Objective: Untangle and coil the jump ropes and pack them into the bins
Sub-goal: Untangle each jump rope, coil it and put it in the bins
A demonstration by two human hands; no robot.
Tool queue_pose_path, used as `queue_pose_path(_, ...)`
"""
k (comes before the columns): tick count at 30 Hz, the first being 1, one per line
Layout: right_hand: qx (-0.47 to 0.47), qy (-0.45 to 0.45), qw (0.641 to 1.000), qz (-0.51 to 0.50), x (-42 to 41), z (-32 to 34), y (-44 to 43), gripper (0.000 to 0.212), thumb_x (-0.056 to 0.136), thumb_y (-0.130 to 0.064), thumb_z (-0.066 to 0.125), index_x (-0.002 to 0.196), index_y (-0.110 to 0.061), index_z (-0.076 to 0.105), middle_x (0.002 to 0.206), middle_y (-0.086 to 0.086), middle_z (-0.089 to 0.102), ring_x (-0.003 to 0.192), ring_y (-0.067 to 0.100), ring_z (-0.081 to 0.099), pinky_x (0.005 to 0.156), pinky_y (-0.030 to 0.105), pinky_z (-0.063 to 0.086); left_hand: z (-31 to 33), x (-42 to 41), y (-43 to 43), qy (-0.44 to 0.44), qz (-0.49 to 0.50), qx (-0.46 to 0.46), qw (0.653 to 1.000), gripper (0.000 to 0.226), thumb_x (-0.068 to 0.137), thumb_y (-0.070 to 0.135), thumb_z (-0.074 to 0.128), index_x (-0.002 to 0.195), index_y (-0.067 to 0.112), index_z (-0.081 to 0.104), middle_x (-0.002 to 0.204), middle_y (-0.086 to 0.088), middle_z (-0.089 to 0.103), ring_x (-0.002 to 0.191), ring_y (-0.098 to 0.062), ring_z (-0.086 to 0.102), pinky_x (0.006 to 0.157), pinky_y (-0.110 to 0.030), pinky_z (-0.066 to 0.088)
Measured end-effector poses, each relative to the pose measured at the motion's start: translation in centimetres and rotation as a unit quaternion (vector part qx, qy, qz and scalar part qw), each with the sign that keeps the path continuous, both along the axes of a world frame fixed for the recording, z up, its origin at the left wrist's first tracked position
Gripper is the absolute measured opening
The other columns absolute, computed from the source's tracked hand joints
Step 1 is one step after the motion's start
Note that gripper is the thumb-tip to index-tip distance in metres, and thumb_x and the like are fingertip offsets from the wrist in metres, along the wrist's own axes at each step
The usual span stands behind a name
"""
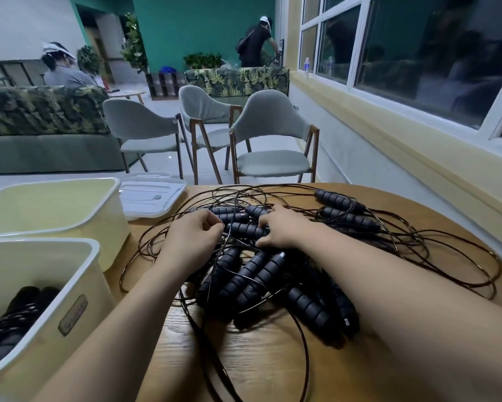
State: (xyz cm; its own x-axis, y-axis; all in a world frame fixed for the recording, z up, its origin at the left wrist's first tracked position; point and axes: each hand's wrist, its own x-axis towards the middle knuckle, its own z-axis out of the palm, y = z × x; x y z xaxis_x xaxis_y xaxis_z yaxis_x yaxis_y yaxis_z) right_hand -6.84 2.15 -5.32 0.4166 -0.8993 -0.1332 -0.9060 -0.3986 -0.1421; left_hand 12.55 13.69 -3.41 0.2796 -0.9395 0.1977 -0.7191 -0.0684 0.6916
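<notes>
Amid tangled ropes (258, 280) on the table (258, 369), my left hand (196, 236) pinched a cord (227, 237). My right hand (283, 230) curled over the pile, grip unclear. One handle (245, 230) lay between them, axis left-right, touching the right fingertips; bins (93, 285) waited left.

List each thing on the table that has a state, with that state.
jump ropes, tangled in one pile.
near bin, lid off, holds coiled ropes.
far bin, lid off, nothing visible inside.
lids, lying flat beside far bin.
left hand, fingers curled at a cord, grip unclear.
right hand, fingers curled round a handle.
</notes>
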Motion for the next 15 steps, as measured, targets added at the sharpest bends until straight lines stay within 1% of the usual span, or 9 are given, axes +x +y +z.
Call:
queue_pose_path(2,0.003,-0.002,1.000,0.002,-0.1,0.0,-0.4,0.043,0.089,-0.061,0.076,0.116,-0.029,0.068,0.128,0.008,0.047,0.110,0.034,0.061,0.095,0.041,0.054,0.0,-0.1,0.0,-0.001,-0.005,-0.004,1.000,0.011,0.096,0.028,0.067,0.087,0.026,0.074,0.078,0.006,0.074,0.077,-0.012,0.068,0.069,-0.031,0.050)
queue_pose_path(4,-0.031,-0.010,0.999,0.011,-0.5,0.4,-0.4,0.040,0.090,-0.060,0.075,0.114,-0.028,0.067,0.120,0.006,0.045,0.106,0.031,0.057,0.093,0.040,0.051,0.1,-0.2,-0.1,0.003,-0.006,-0.008,1.000,0.012,0.096,0.028,0.067,0.086,0.026,0.073,0.076,0.006,0.074,0.077,-0.014,0.069,0.072,-0.034,0.054)
queue_pose_path(5,-0.058,-0.018,0.998,0.013,-0.8,0.8,-0.2,0.038,0.091,-0.058,0.074,0.113,-0.028,0.067,0.118,0.005,0.045,0.107,0.031,0.056,0.093,0.041,0.050,0.2,-0.2,-0.1,0.009,-0.005,-0.012,1.000,0.012,0.096,0.028,0.067,0.085,0.026,0.073,0.075,0.005,0.075,0.077,-0.015,0.070,0.074,-0.036,0.056)
queue_pose_path(7,-0.114,-0.038,0.993,0.015,-1.4,1.9,0.0,0.035,0.089,-0.055,0.075,0.111,-0.028,0.068,0.119,0.005,0.048,0.113,0.032,0.054,0.097,0.041,0.049,0.3,-0.2,-0.1,0.025,-0.001,-0.026,0.999,0.012,0.095,0.027,0.067,0.085,0.025,0.073,0.074,0.005,0.074,0.075,-0.016,0.070,0.074,-0.038,0.058)
queue_pose_path(9,-0.169,-0.035,0.985,0.028,-2.0,3.3,0.3,0.038,0.085,-0.056,0.077,0.108,-0.027,0.069,0.119,0.006,0.051,0.114,0.032,0.053,0.100,0.043,0.049,0.5,-0.2,-0.1,0.029,0.003,-0.045,0.999,0.012,0.095,0.025,0.067,0.085,0.026,0.073,0.073,0.005,0.073,0.072,-0.015,0.068,0.071,-0.037,0.057)
queue_pose_path(12,-0.208,-0.020,0.977,0.039,-3.5,5.7,0.6,0.043,0.081,-0.060,0.076,0.106,-0.026,0.068,0.117,0.006,0.053,0.110,0.033,0.056,0.098,0.043,0.049,0.7,-0.3,0.1,0.039,0.004,-0.065,0.997,0.012,0.096,0.026,0.066,0.085,0.027,0.072,0.072,0.007,0.071,0.069,-0.014,0.066,0.068,-0.041,0.058)
queue_pose_path(13,-0.208,-0.035,0.977,0.037,-4.1,6.5,0.8,0.041,0.080,-0.059,0.077,0.104,-0.027,0.067,0.116,0.005,0.054,0.108,0.032,0.057,0.095,0.041,0.050,0.7,-0.3,0.1,0.046,0.004,-0.068,0.997,0.012,0.096,0.026,0.067,0.085,0.028,0.072,0.072,0.007,0.071,0.069,-0.015,0.068,0.068,-0.043,0.060)
queue_pose_path(15,-0.195,-0.105,0.975,0.030,-5.4,8.1,1.6,0.035,0.080,-0.054,0.080,0.098,-0.027,0.067,0.115,0.002,0.054,0.105,0.030,0.059,0.091,0.038,0.050,0.9,-0.4,0.2,0.057,-0.001,-0.073,0.996,0.011,0.095,0.026,0.067,0.086,0.029,0.072,0.074,0.007,0.073,0.073,-0.015,0.071,0.070,-0.046,0.062)
